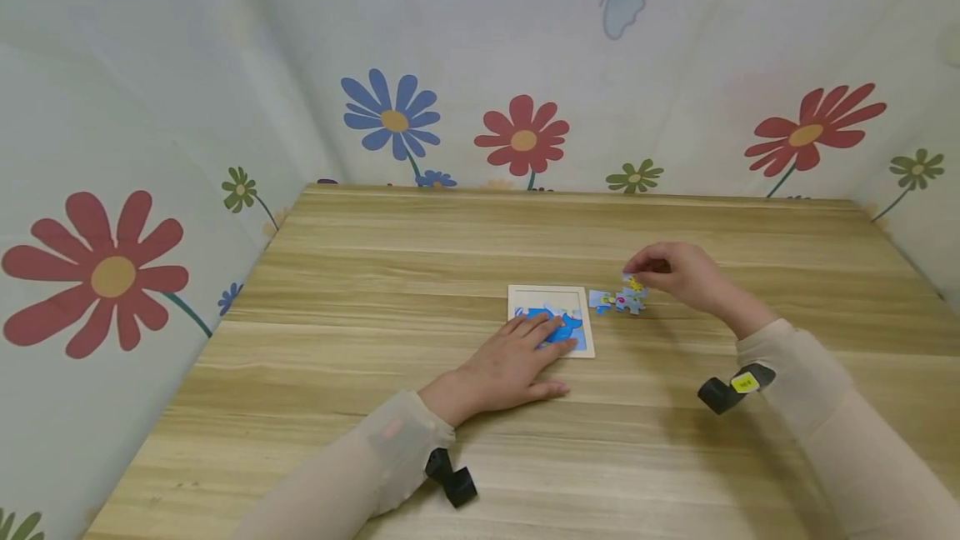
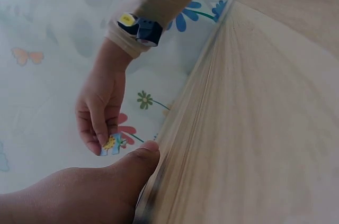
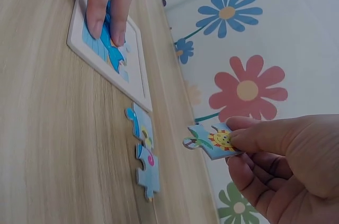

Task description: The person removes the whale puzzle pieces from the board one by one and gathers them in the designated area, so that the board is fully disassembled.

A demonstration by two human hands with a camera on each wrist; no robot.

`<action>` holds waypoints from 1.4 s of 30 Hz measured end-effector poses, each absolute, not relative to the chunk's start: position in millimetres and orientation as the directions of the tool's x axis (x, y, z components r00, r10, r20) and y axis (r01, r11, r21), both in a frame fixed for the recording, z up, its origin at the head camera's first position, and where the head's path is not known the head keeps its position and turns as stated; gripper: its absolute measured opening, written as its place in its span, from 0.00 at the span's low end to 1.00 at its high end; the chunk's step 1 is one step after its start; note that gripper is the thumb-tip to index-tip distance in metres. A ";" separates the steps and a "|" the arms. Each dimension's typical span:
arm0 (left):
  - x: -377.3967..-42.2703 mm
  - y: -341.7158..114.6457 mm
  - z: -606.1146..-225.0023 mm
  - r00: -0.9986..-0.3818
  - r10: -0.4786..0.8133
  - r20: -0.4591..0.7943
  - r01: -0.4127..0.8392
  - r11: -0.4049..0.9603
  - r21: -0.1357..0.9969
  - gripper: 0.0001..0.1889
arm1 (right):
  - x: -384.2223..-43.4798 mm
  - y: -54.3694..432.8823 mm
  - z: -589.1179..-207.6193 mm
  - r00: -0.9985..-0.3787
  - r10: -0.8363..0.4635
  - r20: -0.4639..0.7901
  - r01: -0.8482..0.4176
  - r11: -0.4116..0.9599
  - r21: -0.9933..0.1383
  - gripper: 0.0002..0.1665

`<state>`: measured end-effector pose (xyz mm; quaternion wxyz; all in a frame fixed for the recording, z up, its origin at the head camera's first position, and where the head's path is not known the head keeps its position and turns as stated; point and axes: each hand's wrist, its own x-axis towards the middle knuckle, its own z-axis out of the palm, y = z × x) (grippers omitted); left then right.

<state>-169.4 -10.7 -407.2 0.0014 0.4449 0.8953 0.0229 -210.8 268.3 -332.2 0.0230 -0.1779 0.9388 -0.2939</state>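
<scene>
My right hand [image 1: 678, 273] pinches a puzzle piece [image 3: 212, 140] with a yellow smiling sun on light blue, held up off the table by thumb and fingers. Below it, two loose puzzle pieces [image 3: 147, 167] lie on the wood just right of the puzzle tray [image 1: 551, 290], a square pale wooden frame. Joined pieces showing a blue animal [image 1: 567, 329] fill the near part of the tray, while its far strip is bare board. My left hand [image 1: 502, 363] lies flat with fingers spread, fingertips resting on the joined pieces and covering some of them.
The wooden table [image 1: 360, 273] reaches back to a white cloth [image 1: 465, 23] printed with flowers and butterflies. Each wrist carries a black camera mount, one on the left sleeve [image 1: 345, 457] and one on the right sleeve [image 1: 810, 382].
</scene>
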 end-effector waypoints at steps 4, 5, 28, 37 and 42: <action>-169.1 -10.5 -407.5 -0.606 0.795 0.016 0.795 0.605 0.046 0.33 | -210.7 274.4 -334.1 -0.937 -0.349 0.032 -0.305 0.766 -0.565 0.09; -169.1 -10.4 -407.6 -0.607 0.795 0.014 0.794 0.605 0.047 0.33 | -210.8 276.2 -334.9 -0.936 -0.351 0.026 -0.303 0.766 -0.566 0.09; -169.2 -10.2 -408.8 -0.604 0.796 0.023 0.797 0.603 0.044 0.33 | -212.2 309.0 -357.5 -0.944 -0.326 -0.059 -0.231 0.777 -0.586 0.10; -168.6 -10.3 -408.7 -0.604 0.797 0.023 0.797 0.603 0.045 0.33 | -215.3 314.3 -369.8 -0.954 -0.297 -0.040 -0.216 0.774 -0.595 0.10; -167.9 -10.8 -407.3 -0.603 0.798 0.023 0.798 0.602 0.045 0.33 | -216.4 313.8 -373.4 -0.961 -0.273 -0.049 -0.194 0.790 -0.582 0.10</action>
